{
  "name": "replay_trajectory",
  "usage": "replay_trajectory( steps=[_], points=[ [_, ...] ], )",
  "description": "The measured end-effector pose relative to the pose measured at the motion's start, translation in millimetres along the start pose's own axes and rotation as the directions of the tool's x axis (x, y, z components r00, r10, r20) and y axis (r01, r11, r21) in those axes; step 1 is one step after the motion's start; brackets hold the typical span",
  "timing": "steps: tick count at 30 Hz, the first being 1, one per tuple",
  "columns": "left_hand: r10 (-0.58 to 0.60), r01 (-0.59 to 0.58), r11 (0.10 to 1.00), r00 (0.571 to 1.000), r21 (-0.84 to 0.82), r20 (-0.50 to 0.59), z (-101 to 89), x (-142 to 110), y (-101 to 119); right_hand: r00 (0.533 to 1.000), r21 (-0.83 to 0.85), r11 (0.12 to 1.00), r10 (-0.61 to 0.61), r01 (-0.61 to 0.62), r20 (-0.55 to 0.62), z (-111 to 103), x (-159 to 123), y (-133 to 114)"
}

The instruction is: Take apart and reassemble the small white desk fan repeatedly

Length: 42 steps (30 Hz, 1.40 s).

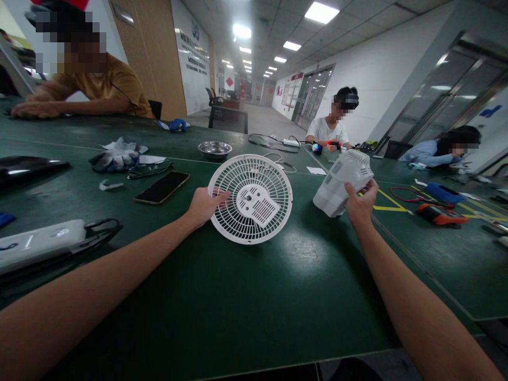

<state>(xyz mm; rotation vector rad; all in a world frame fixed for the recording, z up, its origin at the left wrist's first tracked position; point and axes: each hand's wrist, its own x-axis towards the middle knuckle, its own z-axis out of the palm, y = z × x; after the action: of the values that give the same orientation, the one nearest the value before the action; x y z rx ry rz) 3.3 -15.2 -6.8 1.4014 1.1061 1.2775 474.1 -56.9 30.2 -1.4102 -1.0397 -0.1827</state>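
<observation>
A round white fan grille (260, 203) is tilted up over the green table, its slotted centre plate facing me. My left hand (204, 207) grips its left rim, thumb on the near side and the other fingers partly hidden behind. To the right, my right hand (361, 201) is wrapped around a white plastic housing (337, 185) with vent slots near its top; it looks like a fan motor cover. The housing is held tilted, apart from the grille. A thin white cable (291, 168) lies behind the grille.
A metal bowl (215, 150) stands behind the grille. On the left lie a phone (162, 187), work gloves (117, 154) and a white device (43, 244). An orange meter (440, 215) and a blue pouch (442, 193) lie on the right. Several people sit around the table (238, 296).
</observation>
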Motion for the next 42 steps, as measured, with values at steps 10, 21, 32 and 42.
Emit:
replay_trajectory(
  steps=[10,21,32,42],
  points=[
    [0.006,-0.006,1.000,1.000,0.000,0.010,1.1,-3.4,5.5,0.989,-0.088,0.989,-0.129,0.122,-0.070,-8.8,4.6,-2.4],
    [0.005,-0.005,1.000,1.000,0.007,0.009,0.5,-3.8,7.2,0.917,-0.029,0.989,-0.123,0.145,0.380,25.8,-67.4,-66.3],
    [-0.005,0.006,0.998,1.000,0.055,-0.018,2.3,-3.1,10.0,0.723,-0.329,0.921,0.079,0.211,0.686,53.6,-97.8,-63.0],
    [0.532,-0.475,0.826,0.835,0.305,-0.141,4.5,-17.9,18.1,0.571,0.338,0.802,0.005,-0.492,0.821,42.1,-150.6,-128.8]
  ],
)
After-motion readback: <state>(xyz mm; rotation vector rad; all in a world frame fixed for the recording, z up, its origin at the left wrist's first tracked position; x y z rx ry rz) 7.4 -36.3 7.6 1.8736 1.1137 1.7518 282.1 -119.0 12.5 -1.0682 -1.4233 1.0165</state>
